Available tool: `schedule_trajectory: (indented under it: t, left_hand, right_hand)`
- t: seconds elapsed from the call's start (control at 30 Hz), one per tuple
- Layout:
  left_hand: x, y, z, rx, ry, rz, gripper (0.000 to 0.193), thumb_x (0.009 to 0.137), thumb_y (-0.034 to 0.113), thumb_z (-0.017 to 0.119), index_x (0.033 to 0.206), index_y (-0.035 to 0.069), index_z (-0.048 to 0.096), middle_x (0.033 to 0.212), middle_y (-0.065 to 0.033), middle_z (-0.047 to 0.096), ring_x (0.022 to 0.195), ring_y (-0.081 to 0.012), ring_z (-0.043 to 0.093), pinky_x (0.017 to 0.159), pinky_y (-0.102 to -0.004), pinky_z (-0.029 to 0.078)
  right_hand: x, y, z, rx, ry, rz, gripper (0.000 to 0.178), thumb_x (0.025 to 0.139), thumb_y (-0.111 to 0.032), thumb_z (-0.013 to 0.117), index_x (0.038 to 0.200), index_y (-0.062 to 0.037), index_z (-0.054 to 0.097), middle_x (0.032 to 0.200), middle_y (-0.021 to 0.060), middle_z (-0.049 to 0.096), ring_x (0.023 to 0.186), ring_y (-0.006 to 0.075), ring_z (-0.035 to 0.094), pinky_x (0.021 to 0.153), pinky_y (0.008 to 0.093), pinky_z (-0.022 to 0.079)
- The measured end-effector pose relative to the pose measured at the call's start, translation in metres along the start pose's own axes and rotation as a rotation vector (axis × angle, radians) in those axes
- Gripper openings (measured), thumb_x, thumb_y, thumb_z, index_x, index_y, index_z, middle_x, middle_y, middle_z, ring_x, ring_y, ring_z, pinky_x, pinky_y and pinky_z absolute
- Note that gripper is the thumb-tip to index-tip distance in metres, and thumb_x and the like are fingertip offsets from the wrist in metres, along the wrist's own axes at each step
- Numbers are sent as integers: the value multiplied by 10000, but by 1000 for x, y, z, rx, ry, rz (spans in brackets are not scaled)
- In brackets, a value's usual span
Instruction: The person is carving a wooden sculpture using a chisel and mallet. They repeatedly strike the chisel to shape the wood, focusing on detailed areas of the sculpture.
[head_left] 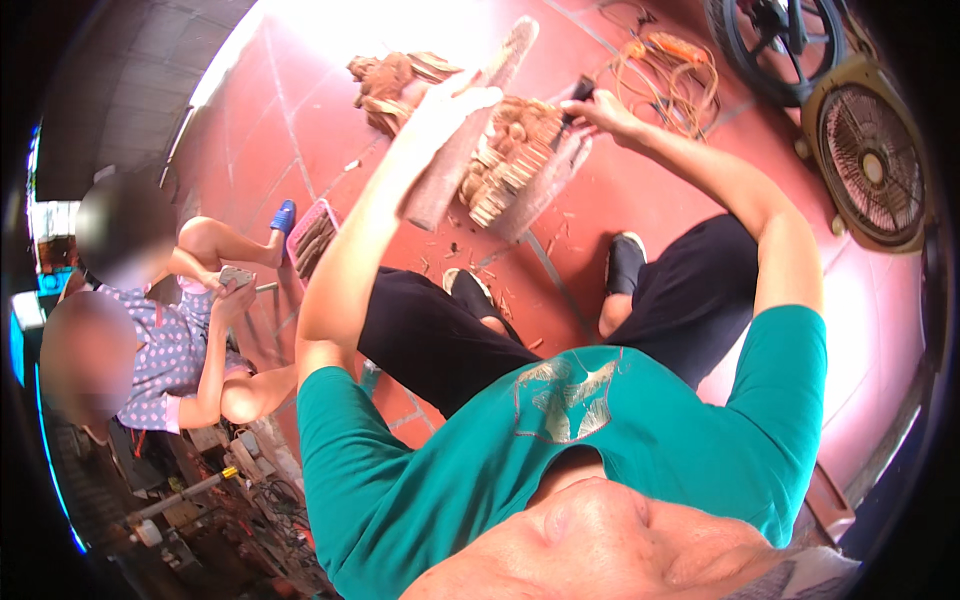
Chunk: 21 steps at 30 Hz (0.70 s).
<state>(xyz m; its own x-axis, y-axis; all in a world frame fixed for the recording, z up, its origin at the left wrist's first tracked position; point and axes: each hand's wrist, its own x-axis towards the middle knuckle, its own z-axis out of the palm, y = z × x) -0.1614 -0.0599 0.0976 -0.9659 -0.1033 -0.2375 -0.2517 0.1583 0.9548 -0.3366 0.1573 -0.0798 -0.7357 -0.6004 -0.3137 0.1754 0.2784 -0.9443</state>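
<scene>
A carved wooden piece (510, 155) with deep relief rests between two wooden boards (448, 180) on the floor in front of me. My left hand (448, 112) lies over the left board beside the carving, its fingers stretched toward it; glare washes out its detail. At the carving's far right corner, my right hand (603, 114) grips a small black tool (580, 97), whose working end I cannot make out. Beyond my left hand is a second heap of carved brown wood (390, 85).
Wood chips litter the red tiled floor (285, 120) by my feet. An orange cord (680, 75) coils at the far right, near a wheel (780, 40) and a fan (872, 165). At left, two people sit close, beside a pink basket (312, 225) of wood pieces.
</scene>
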Motion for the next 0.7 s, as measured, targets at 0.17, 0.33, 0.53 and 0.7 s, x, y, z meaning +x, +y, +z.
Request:
schedule_trajectory:
  t: [0.17,0.33,0.53,0.7]
  left_hand:
    - [-39,-9,-19,-485,-57,36,320,947,324,673,1149,99,569,914,-32,603,734,-117,615,613,-240,519]
    - [-53,-23,-14,-630,-110,57,304,997,331,615,1173,93,549,899,-30,601,751,-124,617,640,-246,527]
    - [-87,-6,-3,-730,-94,-70,358,1005,356,601,1207,68,534,903,-66,576,726,-118,593,613,-230,515]
    - [-96,-15,-20,-785,-29,-146,390,1011,340,593,1261,49,519,897,-81,553,647,-106,538,534,-203,480]
  right_hand:
    - [-1,-11,20,-2,-96,-44,513,874,-424,727,1099,33,664,968,141,707,767,206,723,600,283,600]
    - [-1,-8,25,-24,-77,-92,407,886,-385,686,966,13,669,860,88,709,681,160,689,583,294,570]
    - [-2,-28,33,-32,-100,-113,293,911,-292,606,1023,-21,592,882,97,700,773,151,690,682,307,559]
    - [-11,-43,53,-46,-304,-105,239,858,-130,635,1052,-59,515,732,10,556,576,113,562,524,250,467]
